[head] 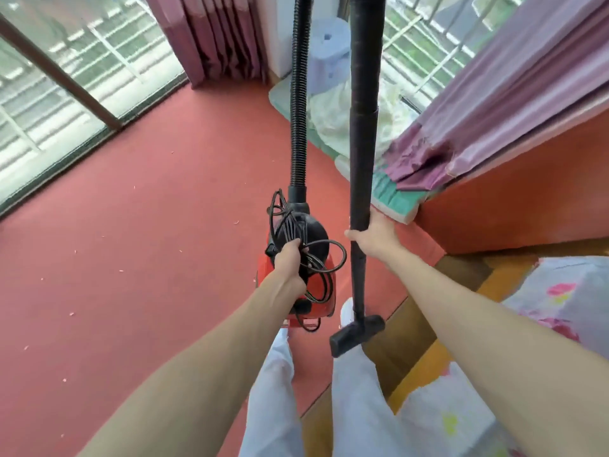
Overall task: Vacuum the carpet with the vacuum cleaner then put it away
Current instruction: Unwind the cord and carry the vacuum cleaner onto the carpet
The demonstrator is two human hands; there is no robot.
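Note:
My left hand (290, 263) grips the top handle of the red and black vacuum cleaner (321, 291) together with its bundled black cord (324, 258), and the body hangs above the red carpet (138, 232). A ribbed black hose (299, 103) rises from the body out of the top of the view. My right hand (375, 237) holds the black wand (362, 133) upright. The floor nozzle (357, 334) at the wand's lower end hangs in front of my legs. Small light crumbs lie scattered on the carpet.
Glass sliding doors (59, 94) run along the left. Pink curtains (217, 37) hang at the back and at the right (494, 120). A green-edged mat with plastic sheeting (342, 110) lies ahead. An orange wall (514, 206), wooden flooring (421, 324) and flowered bedding (566, 298) are on the right.

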